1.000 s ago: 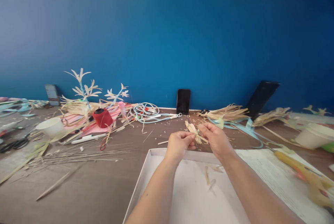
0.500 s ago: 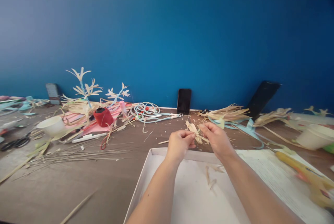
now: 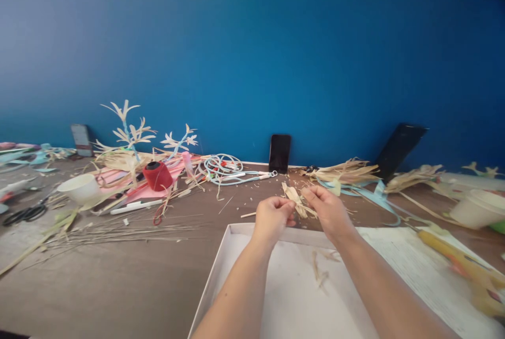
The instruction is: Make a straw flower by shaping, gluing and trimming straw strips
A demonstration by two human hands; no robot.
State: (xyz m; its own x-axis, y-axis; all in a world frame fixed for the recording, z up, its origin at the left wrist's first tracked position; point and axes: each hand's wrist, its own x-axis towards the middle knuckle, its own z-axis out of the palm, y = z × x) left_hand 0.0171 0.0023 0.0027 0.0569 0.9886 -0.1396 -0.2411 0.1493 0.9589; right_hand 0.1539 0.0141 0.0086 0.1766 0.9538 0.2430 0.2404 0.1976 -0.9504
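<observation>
The white tray (image 3: 288,286) sits on the brown tabletop (image 3: 130,286), and both forearms reach across it. The left hand (image 3: 272,216) is over the tray's far edge, its grip drawn closed, thumb against the bent forefinger and the other fingers curled in. The right hand (image 3: 329,210) faces it, just beyond the same edge, thumb and fingertips pinched together. The two hands are near each other but apart. Whether either grip has a thin strand in it is too small to tell.

The pale dry husk pieces (image 3: 292,194) lie in a loose heap on the tabletop just past the tray's far edge, partly behind the fingers and seen between the hands. A short pale stick (image 3: 248,215) lies beyond the tray's far left corner. Inside the tray, toward its right, are a few thin husk scraps (image 3: 322,278).

Farther beyond the tray, a black phone (image 3: 280,153) leans upright against the blue partition (image 3: 236,65). Beyond the tray and to its right lies a bundle of dry husk (image 3: 345,171), with light blue ribbon (image 3: 373,197) near it.

To the left of the tray are thin wiry sticks (image 3: 130,235), a white pen (image 3: 136,207), a red rounded object (image 3: 158,176) with a dark top, and a white cup (image 3: 79,189). To its right, a blurred yellow tool (image 3: 442,244) rests on a printed sheet (image 3: 398,260).
</observation>
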